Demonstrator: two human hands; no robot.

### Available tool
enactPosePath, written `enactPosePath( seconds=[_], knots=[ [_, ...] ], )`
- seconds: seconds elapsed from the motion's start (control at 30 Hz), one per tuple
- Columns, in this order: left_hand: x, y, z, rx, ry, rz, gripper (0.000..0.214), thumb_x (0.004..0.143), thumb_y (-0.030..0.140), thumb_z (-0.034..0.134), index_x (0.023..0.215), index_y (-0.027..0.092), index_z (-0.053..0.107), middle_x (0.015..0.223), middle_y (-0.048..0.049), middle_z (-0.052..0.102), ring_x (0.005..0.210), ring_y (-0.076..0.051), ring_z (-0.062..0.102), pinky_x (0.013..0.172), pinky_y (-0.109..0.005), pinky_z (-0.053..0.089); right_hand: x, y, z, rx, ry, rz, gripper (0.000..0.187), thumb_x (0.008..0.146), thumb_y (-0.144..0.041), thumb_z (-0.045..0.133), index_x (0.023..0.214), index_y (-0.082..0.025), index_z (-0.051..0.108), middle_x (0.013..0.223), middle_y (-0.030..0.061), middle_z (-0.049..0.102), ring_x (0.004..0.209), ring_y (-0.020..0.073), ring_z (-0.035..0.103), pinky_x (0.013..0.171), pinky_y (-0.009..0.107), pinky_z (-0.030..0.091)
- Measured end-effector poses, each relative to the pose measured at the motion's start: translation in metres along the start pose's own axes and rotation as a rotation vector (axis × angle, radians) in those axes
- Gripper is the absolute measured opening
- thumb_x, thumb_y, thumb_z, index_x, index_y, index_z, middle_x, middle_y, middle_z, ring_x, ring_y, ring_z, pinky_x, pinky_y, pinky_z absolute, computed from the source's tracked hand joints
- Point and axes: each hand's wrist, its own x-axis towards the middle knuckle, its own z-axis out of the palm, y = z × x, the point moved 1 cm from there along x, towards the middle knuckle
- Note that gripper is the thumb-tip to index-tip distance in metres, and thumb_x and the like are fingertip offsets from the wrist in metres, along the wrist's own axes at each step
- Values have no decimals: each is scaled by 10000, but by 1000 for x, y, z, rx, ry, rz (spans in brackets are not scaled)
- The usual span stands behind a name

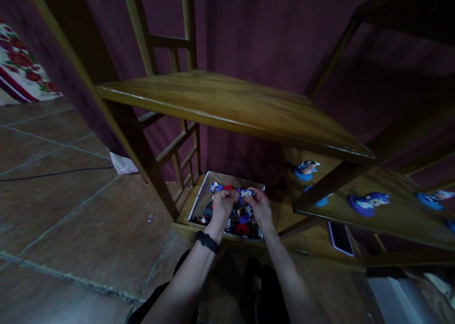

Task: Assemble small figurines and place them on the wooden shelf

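A white box on the low shelf board holds several small figurines in blue, red, black and white. Both of my hands are over it. My right hand has its fingers closed on a blue and white figurine. Close beside that figurine, my left hand, with a black band on the wrist, is pinched closed. Its fingertips point toward the figurine's blue base, and whatever they hold is too small to make out.
Overhead and in front runs a wooden shelf board. Figurines on blue bases, one of them a blue and white figurine, stand on the shelf at right. A phone lies on the lower board. A wooden post rises left of the box.
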Motion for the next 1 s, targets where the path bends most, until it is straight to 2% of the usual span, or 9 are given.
enactPosePath(
  seconds=[0.13,0.23,0.33,0.6,0.8,1.0],
  knots=[
    [1,-5,0,90,-71,83,72,556,183,675,549,120,643,544,0,597,529,-90,504,559,-218,409,-1,2,-1,5,10,3,385,624,-301,637,992,-198,594,910,43,663,820,187,614,758,331,492],
    [2,-5,-3,43,-86,34,132,534,218,701,607,116,660,593,-8,616,546,-97,518,572,-229,420,-1,1,-3,-29,-19,-29,369,629,-292,635,985,-202,601,918,42,664,829,186,615,770,332,487],
    [3,-4,-6,21,-96,-17,174,494,231,735,585,111,649,587,-12,614,547,-101,524,581,-238,426,-2,0,-4,-96,-52,-73,334,647,-292,621,972,-218,613,946,31,661,862,184,611,808,334,473],
    [2,-6,-5,-9,-65,-24,136,517,184,726,603,106,654,577,-12,617,548,-90,534,610,-237,436,-4,-2,-4,-157,-56,-94,329,677,-304,596,1000,-245,604,977,20,655,891,187,608,809,335,475],
    [-6,5,-5,-63,-58,-109,159,482,154,750,594,105,648,589,-18,626,566,-92,555,616,-231,445,-5,-7,-8,-172,-129,-111,338,694,-320,582,1023,-247,603,972,19,662,897,190,611,809,334,478],
    [-12,16,-4,-77,-131,-137,216,466,152,770,649,101,669,659,-47,656,603,-104,577,622,-224,452,-8,-18,-7,-202,-140,-177,323,716,-358,576,1024,-262,606,1022,9,644,960,192,587,858,337,456]
  ],
)
